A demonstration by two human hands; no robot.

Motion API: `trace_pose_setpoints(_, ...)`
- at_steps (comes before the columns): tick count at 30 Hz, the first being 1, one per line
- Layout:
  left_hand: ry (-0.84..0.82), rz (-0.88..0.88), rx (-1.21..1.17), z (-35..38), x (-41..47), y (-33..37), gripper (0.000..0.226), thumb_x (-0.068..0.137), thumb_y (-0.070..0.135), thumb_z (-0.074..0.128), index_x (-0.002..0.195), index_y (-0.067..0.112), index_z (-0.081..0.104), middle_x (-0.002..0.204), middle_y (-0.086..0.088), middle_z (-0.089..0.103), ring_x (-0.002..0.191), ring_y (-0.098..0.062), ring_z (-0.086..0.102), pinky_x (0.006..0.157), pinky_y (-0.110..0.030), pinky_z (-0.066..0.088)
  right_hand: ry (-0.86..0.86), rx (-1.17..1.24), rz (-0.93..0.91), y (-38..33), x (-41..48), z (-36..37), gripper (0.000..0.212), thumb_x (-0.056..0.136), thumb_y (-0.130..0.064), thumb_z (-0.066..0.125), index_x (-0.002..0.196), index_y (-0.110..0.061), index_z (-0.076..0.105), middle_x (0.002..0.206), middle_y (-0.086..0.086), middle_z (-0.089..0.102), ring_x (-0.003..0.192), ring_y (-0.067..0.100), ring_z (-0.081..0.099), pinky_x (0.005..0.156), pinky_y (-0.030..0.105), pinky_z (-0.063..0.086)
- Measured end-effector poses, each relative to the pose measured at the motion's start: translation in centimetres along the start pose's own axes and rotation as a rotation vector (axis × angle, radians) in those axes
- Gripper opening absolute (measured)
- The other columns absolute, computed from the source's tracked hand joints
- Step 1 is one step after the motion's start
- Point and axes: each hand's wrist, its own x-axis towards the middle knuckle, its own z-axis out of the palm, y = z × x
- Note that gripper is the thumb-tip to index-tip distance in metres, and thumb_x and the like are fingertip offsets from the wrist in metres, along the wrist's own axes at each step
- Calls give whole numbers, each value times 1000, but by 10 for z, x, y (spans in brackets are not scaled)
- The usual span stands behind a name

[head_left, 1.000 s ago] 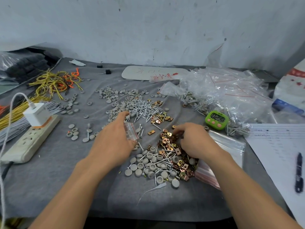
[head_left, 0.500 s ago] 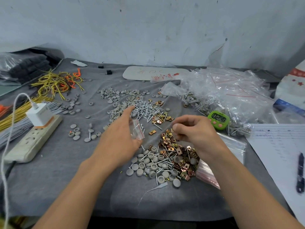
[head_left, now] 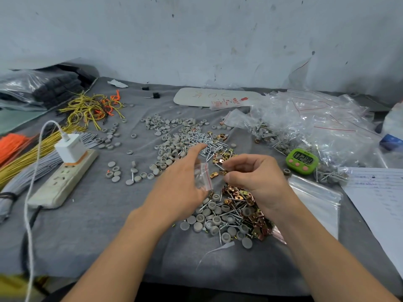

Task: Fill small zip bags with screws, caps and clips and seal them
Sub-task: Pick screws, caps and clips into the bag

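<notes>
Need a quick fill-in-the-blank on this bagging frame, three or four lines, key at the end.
1. The left hand holds a small zip bag with a ___ seal line.
2. The right hand pinches a brass-coloured ___ beside that bag.
3. The digital timer has a ___ case.
4. The white charger is plugged into the ___.
Missing words: red; clip; green; power strip.

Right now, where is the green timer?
Head view, right of centre: the green timer sits between the right hand and the lined paper, at the near edge of the heap of clear bags.
</notes>
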Motion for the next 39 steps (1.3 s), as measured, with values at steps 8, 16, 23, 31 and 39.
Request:
trace_pose_setpoints(8, -122, 70, -22, 1, -1, 13, 99, 81, 18, 75, 151, 56, 14, 124, 17, 66, 107, -11, 63, 84, -25, 44, -23, -216, -141, 2, -4, 29, 26, 69, 2, 80, 70, -23, 79, 69, -1, 76, 60, 11, 70, 56, 27, 53)
trace_pose_setpoints(16, 15, 36, -73, -5, -2, 8, 97, 80, 18, 77, 150, 55, 21, 93, 23, 62, 80, 15, 57, 63, -6, 43, 160, -364, -255, -3, -2, 25, 20, 78, -17, 79, 78, -37, 82, 70, -19, 75, 63, -2, 70, 56, 12, 49)
trace_pose_setpoints(23, 174, -193, -26, -12, 3, -5, 90, 82, 24, 76, 149, 49, 21, 103, 3, 63, 84, -22, 59, 76, -34, 41, 10, -1061, 191, 4, 14, -31, 35, 89, -7, 68, 105, -36, 79, 98, -12, 74, 81, 9, 64, 79, 20, 49)
trace_pose_setpoints(31, 157, -198, 20, -13, 0, -6, 90, 81, 25, 73, 151, 44, 21, 96, -2, 62, 83, -26, 52, 75, -36, 39, -65, -1146, 193, 10, 17, -39, 16, 89, -20, 75, 81, -30, 67, 77, -11, 62, 84, 17, 62, 67, 25, 40)
trace_pose_setpoints(39, 172, -178, 46, -11, 0, -1, 85, 84, 22, 70, 152, 42, 23, 97, 5, 54, 83, -23, 48, 75, -36, 39, 175, -828, 61, 12, 11, -39, 23, 84, -10, 78, 72, -27, 69, 66, -8, 71, 62, 9, 67, 59, 24, 50)
